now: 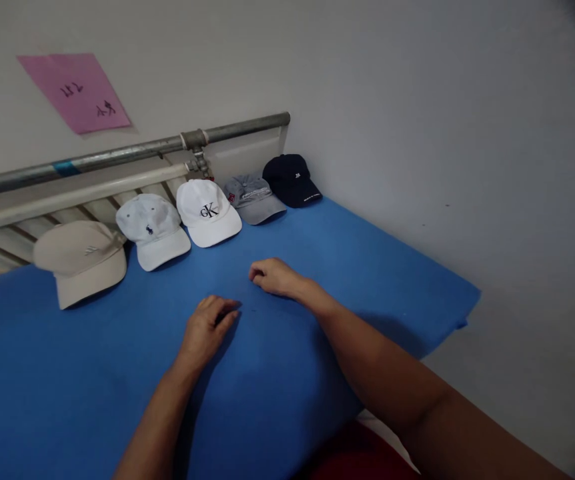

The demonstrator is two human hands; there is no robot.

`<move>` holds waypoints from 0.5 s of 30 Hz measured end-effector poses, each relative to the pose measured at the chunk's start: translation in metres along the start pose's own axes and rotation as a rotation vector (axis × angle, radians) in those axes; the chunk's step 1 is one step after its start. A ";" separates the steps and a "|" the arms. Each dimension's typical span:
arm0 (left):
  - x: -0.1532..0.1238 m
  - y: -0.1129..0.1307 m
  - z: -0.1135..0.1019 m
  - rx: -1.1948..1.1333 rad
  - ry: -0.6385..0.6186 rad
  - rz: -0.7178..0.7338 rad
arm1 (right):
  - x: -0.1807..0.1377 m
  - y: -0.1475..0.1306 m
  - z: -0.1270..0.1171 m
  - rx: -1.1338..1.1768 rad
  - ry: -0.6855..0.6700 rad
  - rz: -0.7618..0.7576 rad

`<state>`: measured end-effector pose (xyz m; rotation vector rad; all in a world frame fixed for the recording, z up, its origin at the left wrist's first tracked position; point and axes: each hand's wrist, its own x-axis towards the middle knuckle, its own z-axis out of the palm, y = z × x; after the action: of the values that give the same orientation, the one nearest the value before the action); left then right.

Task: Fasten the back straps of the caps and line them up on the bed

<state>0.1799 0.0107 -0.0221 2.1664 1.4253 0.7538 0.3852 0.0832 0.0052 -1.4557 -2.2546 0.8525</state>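
Observation:
My left hand [207, 327] rests on the blue mat [92, 387] with its fingers curled under, holding nothing. My right hand [273, 275] lies a little further out on the mat, fingers also curled loosely, empty. Beyond the hands a row of caps lines the far edge of the mat: a beige cap [81, 259] at the left, a pale white cap [152, 230], a white cap with black letters [208, 211], a grey cap [254, 197] and a dark navy cap [290, 179] at the right. Neither hand touches a cap.
A metal pipe rail [127, 152] and a slatted frame [27, 230] run behind the caps. A pink paper sheet [75, 91] is stuck on the white wall. The mat's right corner [462, 297] ends near the side wall.

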 end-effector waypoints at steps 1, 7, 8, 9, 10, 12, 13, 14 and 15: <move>0.004 0.002 0.004 0.016 -0.024 0.035 | 0.000 0.000 0.000 0.005 0.006 0.000; 0.015 0.004 0.015 0.070 -0.061 0.077 | 0.002 0.003 0.002 -0.008 0.024 -0.010; 0.016 0.005 0.015 0.073 -0.073 0.075 | 0.003 0.003 0.003 -0.013 0.026 -0.015; 0.017 0.006 0.015 0.077 -0.086 0.073 | 0.004 0.004 0.003 -0.018 0.027 -0.020; 0.018 0.008 0.014 0.082 -0.100 0.073 | 0.004 0.004 0.004 -0.022 0.027 -0.025; 0.021 0.012 0.012 0.104 -0.131 0.075 | 0.005 0.004 0.005 -0.031 0.026 -0.032; 0.023 0.016 0.012 0.125 -0.151 0.078 | 0.006 0.005 0.006 -0.036 0.026 -0.033; 0.026 0.019 0.011 0.151 -0.175 0.079 | 0.006 0.005 0.006 -0.040 0.025 -0.033; 0.028 0.023 0.011 0.181 -0.198 0.076 | 0.006 0.005 0.006 -0.044 0.025 -0.032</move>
<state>0.2120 0.0276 -0.0108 2.3691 1.3610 0.4337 0.3827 0.0880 -0.0029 -1.4375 -2.2855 0.7757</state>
